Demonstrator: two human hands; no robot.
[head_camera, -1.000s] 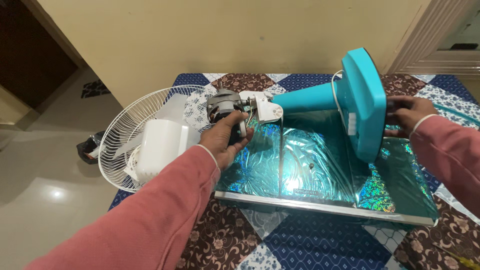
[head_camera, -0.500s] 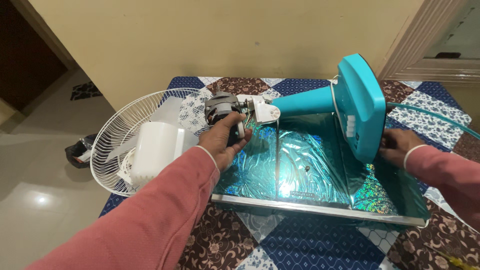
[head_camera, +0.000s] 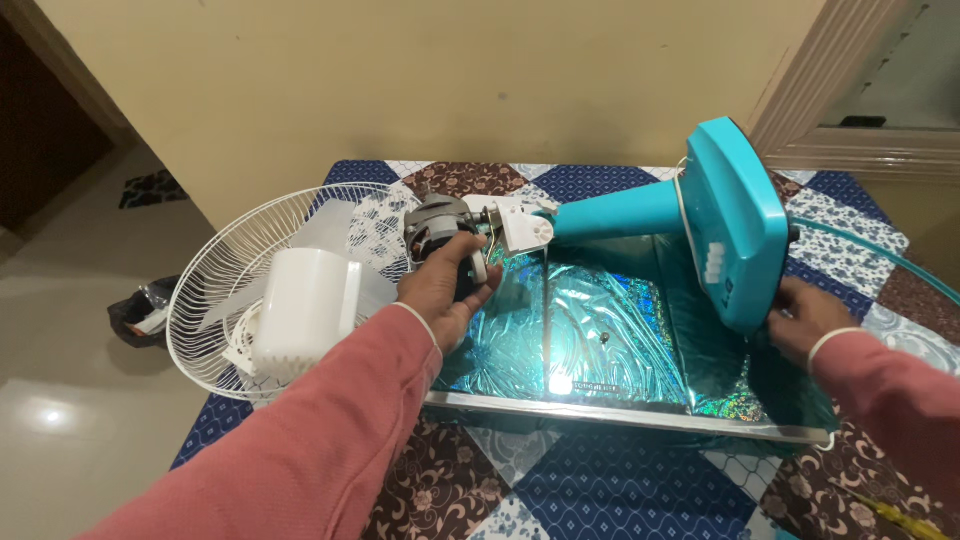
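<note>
The left hand (head_camera: 440, 290) is wrapped around the grey fan motor (head_camera: 437, 222), fingers curled over its near side and thumb pointing right, so the motor sits in a closed grip just left of the white neck joint (head_camera: 520, 228). From that joint the teal stem (head_camera: 615, 212) runs right to the teal base (head_camera: 740, 225), which stands tilted on its edge. The right hand (head_camera: 805, 320) is at the base's lower right edge, fingers bent towards its underside; whether they actually clasp it is hard to say, since the base hides the tips.

The fan lies over a shiny teal tray (head_camera: 600, 330) with a metal front rim. A white wire guard (head_camera: 215, 300) rests to the left, overhanging the table edge, with a white motor cover (head_camera: 305, 310) lying in it. All this sits on a table with a blue and brown patchwork cloth (head_camera: 560, 490), pushed against a yellow wall (head_camera: 420, 80). A pale tiled floor (head_camera: 70, 410) shows to the left.
</note>
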